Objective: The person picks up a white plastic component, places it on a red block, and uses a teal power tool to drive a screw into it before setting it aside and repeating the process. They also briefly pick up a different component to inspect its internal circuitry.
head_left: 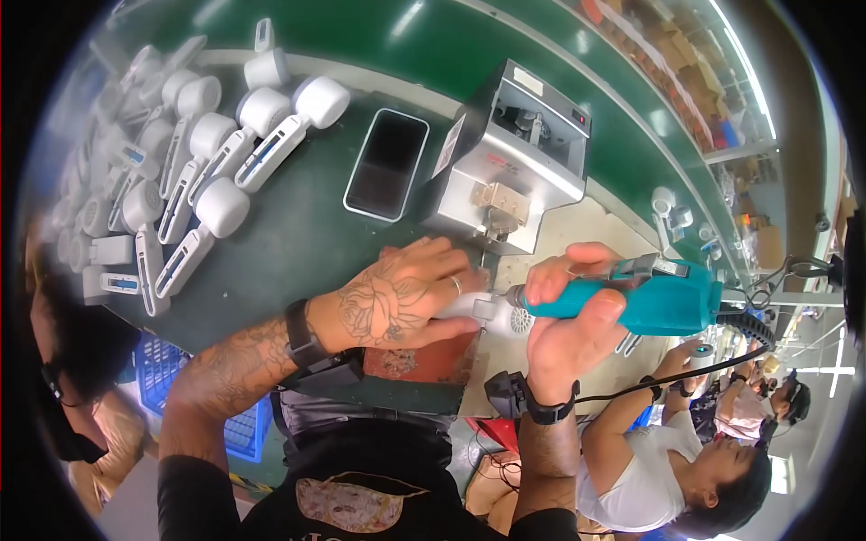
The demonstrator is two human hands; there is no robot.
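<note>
My left hand (397,293) presses a white handheld fan (511,319) down over a reddish-brown pad (415,361), its fingers curled over the handle. The fan's round slotted head points right, toward my right hand (577,329). That hand is wrapped round a teal electric screwdriver (672,299), held nearly level with its tip to the left. The tip is by the fan, but my fingers hide whether it touches. Just beyond both hands stands a silver screw feeder (514,171).
Many white handheld fans (221,207) are heaped on the green table's left. A phone (388,164) lies beside the feeder. The screwdriver's black cord (667,383) runs off right. A person in white (649,469) works at right; blue crates (244,424) stand below the table.
</note>
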